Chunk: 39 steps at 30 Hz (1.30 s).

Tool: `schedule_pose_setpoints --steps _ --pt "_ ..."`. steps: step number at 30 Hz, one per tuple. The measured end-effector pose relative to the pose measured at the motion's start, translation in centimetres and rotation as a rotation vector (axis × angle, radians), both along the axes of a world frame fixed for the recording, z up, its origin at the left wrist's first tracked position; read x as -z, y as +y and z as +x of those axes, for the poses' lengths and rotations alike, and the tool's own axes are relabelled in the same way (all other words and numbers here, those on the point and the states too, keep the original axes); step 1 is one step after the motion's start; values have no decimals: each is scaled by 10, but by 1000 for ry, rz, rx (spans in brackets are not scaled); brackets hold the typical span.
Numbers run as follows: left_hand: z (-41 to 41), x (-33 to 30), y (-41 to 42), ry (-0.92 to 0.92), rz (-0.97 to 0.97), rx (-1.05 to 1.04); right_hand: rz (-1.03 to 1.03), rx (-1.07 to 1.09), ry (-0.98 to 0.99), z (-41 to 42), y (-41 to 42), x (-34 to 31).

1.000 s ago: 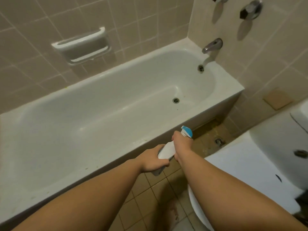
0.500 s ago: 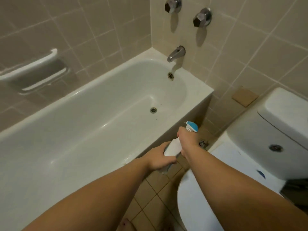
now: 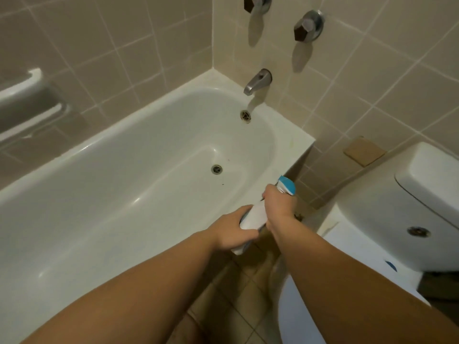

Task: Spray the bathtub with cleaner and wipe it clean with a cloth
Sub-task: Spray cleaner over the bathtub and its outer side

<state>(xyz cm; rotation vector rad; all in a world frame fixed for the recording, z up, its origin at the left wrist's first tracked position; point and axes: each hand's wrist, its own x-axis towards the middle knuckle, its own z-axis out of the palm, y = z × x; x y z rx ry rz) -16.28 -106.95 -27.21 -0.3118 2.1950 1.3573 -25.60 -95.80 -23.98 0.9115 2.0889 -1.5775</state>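
A white bathtub [image 3: 119, 184] fills the left and middle of the head view, with a drain [image 3: 216, 169] in its floor and an overflow [image 3: 245, 115] under a metal spout [image 3: 255, 83]. A white spray bottle [image 3: 255, 216] with a blue nozzle head [image 3: 286, 185] is held over the tub's near rim. My left hand [image 3: 232, 230] grips the bottle's body from below. My right hand [image 3: 279, 204] is wrapped around its neck at the trigger. No cloth is in view.
Two tap handles [image 3: 308, 26] sit on the tiled wall above the spout. A white soap holder [image 3: 29, 105] is mounted on the left wall. A white toilet with cistern [image 3: 397, 207] stands at the right. Brown tiled floor [image 3: 238, 306] lies between tub and toilet.
The view has swung to the right and closer, so the taps and the toilet cistern show more. Both hands keep the same hold on the spray bottle, near the tub's rim.
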Motion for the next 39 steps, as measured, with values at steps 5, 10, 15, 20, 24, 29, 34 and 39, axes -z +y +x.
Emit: schedule_pose_setpoints --steps 5,10,15,20,24,29,34,39 --pt "-10 26 -59 -3 31 -58 -62 8 -2 -15 -65 15" --pt "-23 53 -110 16 35 -136 -80 -10 -3 -30 -126 39" --pt "-24 78 -154 33 64 -181 -76 -93 10 -37 -176 59" --pt "-2 96 -184 34 104 -302 -42 -227 42 -24 -220 74" --pt "33 104 -206 18 142 -429 1 -363 110 4 -258 84" --pt "85 112 -226 -39 160 -573 4 -565 84 48 -300 91" --pt "140 120 -240 -81 164 -732 -26 -784 33 96 -335 98" --pt "192 116 -244 -121 158 -897 -52 -953 10 144 -361 107"
